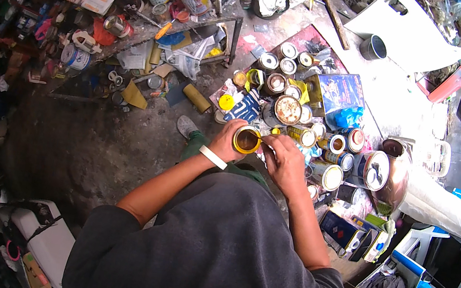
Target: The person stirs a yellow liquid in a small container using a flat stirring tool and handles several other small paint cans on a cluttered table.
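My left hand (pixel 226 142) is wrapped round a small open can (pixel 236 139) with a yellow rim, held in front of my body. Inside it shows a dark brown content (pixel 247 141). My right hand (pixel 286 160) is closed in a pinch at the can's right side, on a thin dark stick (pixel 260 138) that reaches over the rim. The stick's lower end and its exact kind are hard to make out. A white band circles my left wrist. Just beyond the hands lie a blue-and-white patterned cloth (pixel 245 107) and a yellow lid (pixel 226 102).
Many paint cans crowd the area ahead and right, among them a rust-topped can (pixel 287 110) and a large silver can (pixel 373 170). A cluttered bench (pixel 202 20) stands at the far left. A white plastic chair (pixel 408 30) lies far right, beside a black cup (pixel 373 47).
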### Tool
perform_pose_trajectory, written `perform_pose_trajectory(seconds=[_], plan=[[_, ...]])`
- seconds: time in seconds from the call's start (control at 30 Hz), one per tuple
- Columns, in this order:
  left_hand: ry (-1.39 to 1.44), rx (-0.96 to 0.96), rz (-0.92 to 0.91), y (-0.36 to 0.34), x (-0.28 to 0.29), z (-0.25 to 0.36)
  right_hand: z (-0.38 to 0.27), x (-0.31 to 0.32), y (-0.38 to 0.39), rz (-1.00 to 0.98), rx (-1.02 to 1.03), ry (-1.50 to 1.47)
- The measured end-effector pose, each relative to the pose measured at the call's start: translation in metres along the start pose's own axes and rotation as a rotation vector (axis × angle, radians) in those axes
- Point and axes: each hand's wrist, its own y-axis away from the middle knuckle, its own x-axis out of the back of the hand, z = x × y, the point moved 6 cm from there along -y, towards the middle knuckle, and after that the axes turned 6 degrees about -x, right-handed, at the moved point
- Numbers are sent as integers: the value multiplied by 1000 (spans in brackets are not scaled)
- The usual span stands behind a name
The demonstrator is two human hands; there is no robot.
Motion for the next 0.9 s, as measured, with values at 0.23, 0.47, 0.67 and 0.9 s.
perform_pose_trajectory(seconds=[0.23, 0.47, 0.67, 0.9], plan=[[-17, 25, 0, -4, 0, 1, 6, 6, -2, -6, -46, 55], [-43, 6, -14, -8, 1, 7, 12, 7, 5, -7, -50, 27], [-46, -28, -26, -13, 2, 15, 1, 10, 7, -10, 6, -38], [-59, -34, -10, -15, 3, 16, -4, 12, 10, -16, 58, -30]])
